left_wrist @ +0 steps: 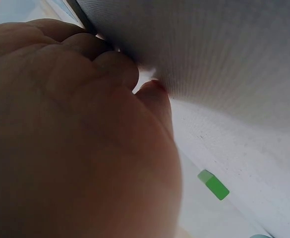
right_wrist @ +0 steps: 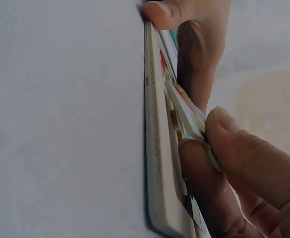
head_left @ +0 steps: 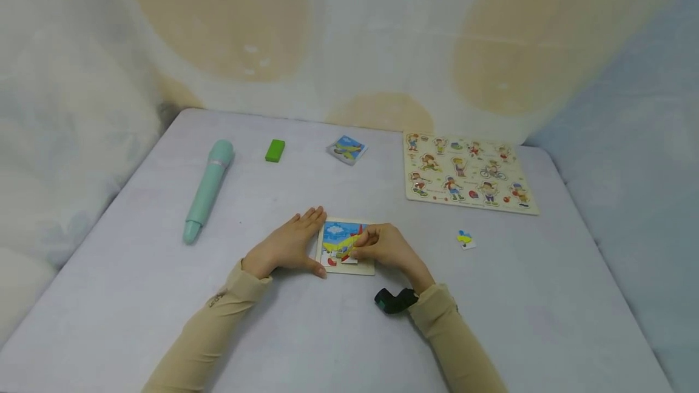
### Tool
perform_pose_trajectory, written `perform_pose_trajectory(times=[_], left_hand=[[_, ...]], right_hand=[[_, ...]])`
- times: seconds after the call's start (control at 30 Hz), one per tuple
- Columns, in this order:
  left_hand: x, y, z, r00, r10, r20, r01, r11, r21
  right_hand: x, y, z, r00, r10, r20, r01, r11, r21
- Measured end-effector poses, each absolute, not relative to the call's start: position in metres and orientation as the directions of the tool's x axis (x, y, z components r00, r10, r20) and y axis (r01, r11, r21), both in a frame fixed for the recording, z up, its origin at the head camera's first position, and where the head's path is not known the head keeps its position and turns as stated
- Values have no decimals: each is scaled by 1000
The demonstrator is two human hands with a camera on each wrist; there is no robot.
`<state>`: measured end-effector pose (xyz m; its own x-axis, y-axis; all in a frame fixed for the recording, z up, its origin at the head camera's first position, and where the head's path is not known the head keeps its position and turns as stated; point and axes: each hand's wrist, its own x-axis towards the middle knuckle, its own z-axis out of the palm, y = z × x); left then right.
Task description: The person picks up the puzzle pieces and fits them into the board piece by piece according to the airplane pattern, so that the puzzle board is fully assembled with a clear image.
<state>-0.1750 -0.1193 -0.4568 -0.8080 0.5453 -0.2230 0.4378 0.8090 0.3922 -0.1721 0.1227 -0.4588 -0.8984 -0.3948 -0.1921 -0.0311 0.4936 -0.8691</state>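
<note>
A small framed jigsaw puzzle (head_left: 334, 232) with a yellow airplane on blue sky lies at the middle of the table. My right hand (head_left: 389, 246) pinches a puzzle piece (right_wrist: 187, 110) between thumb and finger; in the right wrist view the piece is tilted over the frame (right_wrist: 157, 163). My left hand (head_left: 289, 244) rests at the puzzle's left side, fingers extended and thumb near the lower left corner. Its palm side fills much of the left wrist view. A loose puzzle piece (head_left: 465, 239), yellow, blue and white, lies on the table to the right.
A teal toy microphone (head_left: 207, 191) lies at the left. Toward the back are a green block (head_left: 275, 150) and a small picture stack (head_left: 347, 149). A wooden board with cartoon figures (head_left: 469, 171) lies at the back right. A black wrist device (head_left: 395, 301) sits by the right cuff.
</note>
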Motion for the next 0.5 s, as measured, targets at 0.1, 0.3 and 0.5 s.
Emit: perform_pose_trajectory(times=[0.1, 0.3, 0.5], left_hand=[[-175, -119, -456, -805, 549, -225, 436, 805, 402], [-175, -119, -455, -807, 546, -225, 440, 811, 386], [-175, -120, -455, -806, 548, -222, 441, 808, 391]], right_hand=[[-171, 120, -459, -907, -365, -209, -17, 528, -849], [-170, 117, -459, -915, -350, -201, -33, 562, -827], [-168, 114, -456, -928, -316, -198, -30, 594, -804]])
